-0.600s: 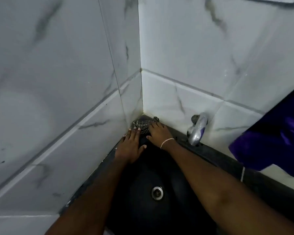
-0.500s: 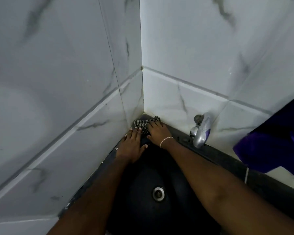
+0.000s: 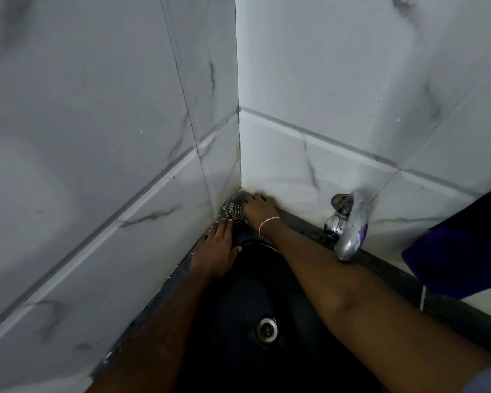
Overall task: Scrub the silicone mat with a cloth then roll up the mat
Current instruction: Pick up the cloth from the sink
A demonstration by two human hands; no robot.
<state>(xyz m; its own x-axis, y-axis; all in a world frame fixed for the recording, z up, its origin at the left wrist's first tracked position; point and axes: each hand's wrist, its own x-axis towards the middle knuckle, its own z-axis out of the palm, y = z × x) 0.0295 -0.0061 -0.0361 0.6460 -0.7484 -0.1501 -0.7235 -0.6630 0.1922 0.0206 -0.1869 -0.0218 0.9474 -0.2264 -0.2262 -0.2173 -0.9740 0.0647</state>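
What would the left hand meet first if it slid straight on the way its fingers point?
The checkered cloth: the left hand already has its fingertips at the cloth's near edge, with the tiled corner just behind it.

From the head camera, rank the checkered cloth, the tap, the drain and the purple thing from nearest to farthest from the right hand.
Measured from the right hand, in the tiled corner:
1. Checkered cloth: touching, just left of it.
2. Tap: to its right, along the wall.
3. Drain: below, in the black basin.
4. Purple thing: far right edge.
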